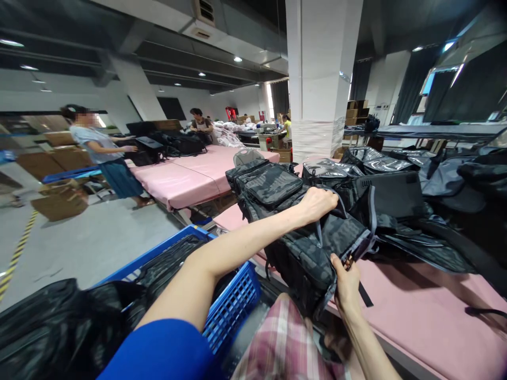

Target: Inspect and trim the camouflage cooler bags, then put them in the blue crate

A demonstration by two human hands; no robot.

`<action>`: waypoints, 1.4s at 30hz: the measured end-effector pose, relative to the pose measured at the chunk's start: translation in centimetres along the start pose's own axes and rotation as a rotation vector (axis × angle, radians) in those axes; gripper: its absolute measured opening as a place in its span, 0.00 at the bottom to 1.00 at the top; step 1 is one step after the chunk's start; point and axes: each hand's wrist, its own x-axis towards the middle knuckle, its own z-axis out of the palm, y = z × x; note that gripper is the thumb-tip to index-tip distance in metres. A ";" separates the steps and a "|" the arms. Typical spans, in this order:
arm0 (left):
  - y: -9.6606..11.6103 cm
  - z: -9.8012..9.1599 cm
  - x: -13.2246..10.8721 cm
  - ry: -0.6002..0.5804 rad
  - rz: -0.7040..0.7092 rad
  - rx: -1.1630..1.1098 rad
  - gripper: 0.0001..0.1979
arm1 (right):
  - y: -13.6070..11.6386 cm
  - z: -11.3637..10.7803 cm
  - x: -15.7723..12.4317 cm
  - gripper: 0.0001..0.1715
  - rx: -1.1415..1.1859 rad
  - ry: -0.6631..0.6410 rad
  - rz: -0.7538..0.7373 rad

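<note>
A dark camouflage backpack [312, 253] lies partly unzipped at the edge of the pink-covered table, its grey-trimmed flap spread toward the right. My left hand [319, 205] is closed on the upper part of this backpack, its fingers curled around what looks like the edge of an opening. Lower down, my right hand [346, 279] grips the trimmed edge of the same backpack between thumb and fingers. Another camouflage backpack [273, 182] lies just behind my left hand. A black strap hangs beside my right hand.
More dark bags [396, 195], some under clear plastic, crowd the right of the pink table [439, 311]. A blue crate [233, 306] with dark bags stands at my left. Across the aisle, a person [105, 150] stands by another pink table [182, 177]. A white pillar [320, 79] rises behind.
</note>
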 end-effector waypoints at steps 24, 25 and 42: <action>-1.4 6.4 6.5 -0.298 0.047 -1.095 0.06 | -7.9 -6.9 1.1 0.31 -0.798 -0.022 -0.474; -1.4 6.4 6.5 -0.293 0.042 -1.090 0.06 | -8.9 -7.0 1.8 0.35 -0.955 0.040 -0.568; -1.3 6.5 6.4 -0.302 0.055 -0.953 0.05 | -11.9 -3.6 6.2 0.17 -1.417 -0.083 -1.301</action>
